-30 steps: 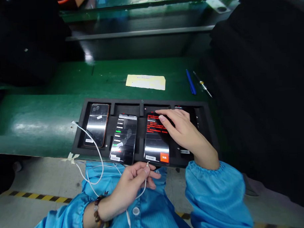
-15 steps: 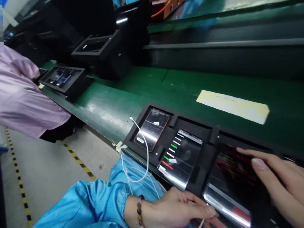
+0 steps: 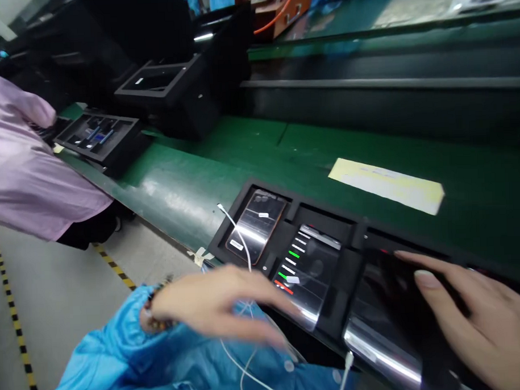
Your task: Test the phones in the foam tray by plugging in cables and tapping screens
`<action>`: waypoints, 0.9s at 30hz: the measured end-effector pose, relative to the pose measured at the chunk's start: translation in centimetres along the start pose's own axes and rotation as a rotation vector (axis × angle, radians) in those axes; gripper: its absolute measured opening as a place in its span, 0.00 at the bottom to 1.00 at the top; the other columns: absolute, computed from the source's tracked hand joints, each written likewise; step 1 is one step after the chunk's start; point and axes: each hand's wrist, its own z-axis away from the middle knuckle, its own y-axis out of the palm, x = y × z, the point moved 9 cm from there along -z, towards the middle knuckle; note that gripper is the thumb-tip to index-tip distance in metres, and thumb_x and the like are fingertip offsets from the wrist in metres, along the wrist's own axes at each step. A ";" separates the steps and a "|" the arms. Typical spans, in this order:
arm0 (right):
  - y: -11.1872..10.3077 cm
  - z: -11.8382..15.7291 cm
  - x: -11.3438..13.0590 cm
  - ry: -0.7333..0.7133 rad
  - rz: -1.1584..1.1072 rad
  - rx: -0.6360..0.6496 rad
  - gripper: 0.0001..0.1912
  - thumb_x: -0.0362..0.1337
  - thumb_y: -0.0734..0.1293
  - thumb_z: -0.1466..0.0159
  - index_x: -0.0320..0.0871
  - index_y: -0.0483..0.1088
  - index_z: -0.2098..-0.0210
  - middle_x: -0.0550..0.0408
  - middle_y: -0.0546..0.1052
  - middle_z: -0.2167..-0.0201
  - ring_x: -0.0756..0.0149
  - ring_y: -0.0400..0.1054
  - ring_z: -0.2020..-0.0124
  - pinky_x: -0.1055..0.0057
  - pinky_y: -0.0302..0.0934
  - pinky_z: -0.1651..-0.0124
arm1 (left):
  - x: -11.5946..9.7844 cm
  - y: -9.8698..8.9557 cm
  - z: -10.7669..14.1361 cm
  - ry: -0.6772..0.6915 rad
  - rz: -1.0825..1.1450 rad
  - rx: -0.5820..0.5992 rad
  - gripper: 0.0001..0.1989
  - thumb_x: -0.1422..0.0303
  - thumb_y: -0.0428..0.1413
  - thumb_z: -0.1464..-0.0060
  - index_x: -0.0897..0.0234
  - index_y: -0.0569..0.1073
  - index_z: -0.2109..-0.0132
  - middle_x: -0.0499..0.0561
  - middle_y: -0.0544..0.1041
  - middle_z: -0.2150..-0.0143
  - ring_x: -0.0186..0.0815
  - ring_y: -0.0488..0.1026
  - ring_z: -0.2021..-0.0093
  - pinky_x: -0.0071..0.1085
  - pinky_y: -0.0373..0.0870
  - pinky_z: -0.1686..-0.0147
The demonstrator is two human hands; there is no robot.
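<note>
A black foam tray (image 3: pixel 351 243) on the green bench holds several phones. The left phone (image 3: pixel 256 223) has a dark screen; the middle phone (image 3: pixel 309 273) shows white, green and red lines. My left hand (image 3: pixel 221 304), slightly blurred, hovers before the middle phone with its fingers apart and nothing in it. A white cable plug (image 3: pixel 349 359) sits at the lower edge of the right phone (image 3: pixel 379 321), whose screen is dark. My right hand (image 3: pixel 481 312) rests on that phone's right side, fingers spread. Another white cable (image 3: pixel 240 232) lies across the left phone.
A paper strip (image 3: pixel 387 185) lies on the green bench behind the tray. Black boxes (image 3: pixel 171 95) and a smaller tray with parts (image 3: pixel 98 135) stand further left. A person in a pink garment (image 3: pixel 33 169) is at the far left.
My left hand has let go of the cable at the right phone and moved up and left, its fingers opening. The right phone's red and green text has gone dark.
</note>
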 end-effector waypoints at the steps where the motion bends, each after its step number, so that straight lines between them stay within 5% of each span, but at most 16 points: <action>1: -0.4 -0.1 0.6 -0.005 -0.023 -0.006 0.24 0.61 0.56 0.21 0.59 0.78 0.46 0.51 0.87 0.48 0.40 0.82 0.47 0.38 0.69 0.40 | -0.1 -4.0 0.2 -0.022 -0.104 -0.156 0.21 0.56 0.62 0.25 0.63 0.81 0.34 0.58 0.84 0.37 0.44 0.82 0.38 0.37 0.78 0.35; 3: -1.2 -0.3 1.6 0.003 -0.060 -0.029 0.25 0.59 0.56 0.20 0.55 0.79 0.46 0.49 0.87 0.48 0.39 0.81 0.46 0.37 0.65 0.38 | 1.4 -12.6 0.6 -0.125 -0.362 -0.455 0.22 0.53 0.58 0.24 0.62 0.82 0.36 0.58 0.83 0.36 0.48 0.79 0.34 0.42 0.74 0.32; 6: -1.6 -0.4 2.6 0.037 -0.103 -0.012 0.24 0.56 0.56 0.18 0.52 0.79 0.45 0.48 0.86 0.48 0.42 0.80 0.44 0.38 0.62 0.35 | 6.5 -24.7 1.6 -0.421 -0.697 -0.899 0.26 0.56 0.58 0.27 0.72 0.78 0.33 0.66 0.81 0.35 0.55 0.77 0.34 0.51 0.70 0.29; 8: -1.7 -0.3 2.8 0.067 -0.124 0.010 0.24 0.54 0.55 0.17 0.53 0.79 0.44 0.48 0.86 0.48 0.44 0.79 0.43 0.40 0.61 0.33 | 10.1 -29.8 0.8 -0.548 -0.814 -0.978 0.28 0.59 0.58 0.27 0.74 0.74 0.30 0.68 0.76 0.29 0.57 0.72 0.28 0.51 0.64 0.24; 10: -1.8 -0.1 2.8 0.094 -0.132 0.026 0.24 0.55 0.56 0.18 0.54 0.80 0.44 0.48 0.85 0.48 0.45 0.78 0.42 0.42 0.62 0.32 | 12.3 -32.8 -0.6 -0.522 -0.803 -1.002 0.22 0.61 0.56 0.25 0.71 0.77 0.33 0.63 0.75 0.28 0.54 0.70 0.26 0.48 0.62 0.23; 13: -2.2 0.0 2.8 0.127 -0.142 0.023 0.22 0.57 0.61 0.19 0.54 0.80 0.43 0.49 0.85 0.48 0.44 0.76 0.41 0.42 0.63 0.31 | 13.0 -34.6 -1.8 -0.448 -0.792 -1.053 0.20 0.61 0.55 0.23 0.71 0.78 0.36 0.60 0.78 0.31 0.55 0.70 0.27 0.50 0.63 0.24; 23: -3.0 0.3 1.5 0.142 -0.159 -0.090 0.21 0.56 0.62 0.19 0.52 0.82 0.47 0.49 0.86 0.49 0.45 0.79 0.45 0.47 0.69 0.39 | 13.3 -34.7 -2.0 -0.293 -0.704 -1.156 0.13 0.64 0.58 0.28 0.68 0.84 0.49 0.60 0.85 0.44 0.48 0.80 0.39 0.39 0.71 0.34; 27: -3.1 0.3 1.6 0.108 -0.138 -0.099 0.21 0.55 0.62 0.19 0.51 0.81 0.49 0.49 0.86 0.52 0.47 0.80 0.48 0.48 0.69 0.41 | 10.2 -32.2 -1.3 -0.191 -0.685 -1.124 0.12 0.65 0.59 0.29 0.67 0.84 0.49 0.58 0.86 0.50 0.43 0.82 0.48 0.35 0.75 0.42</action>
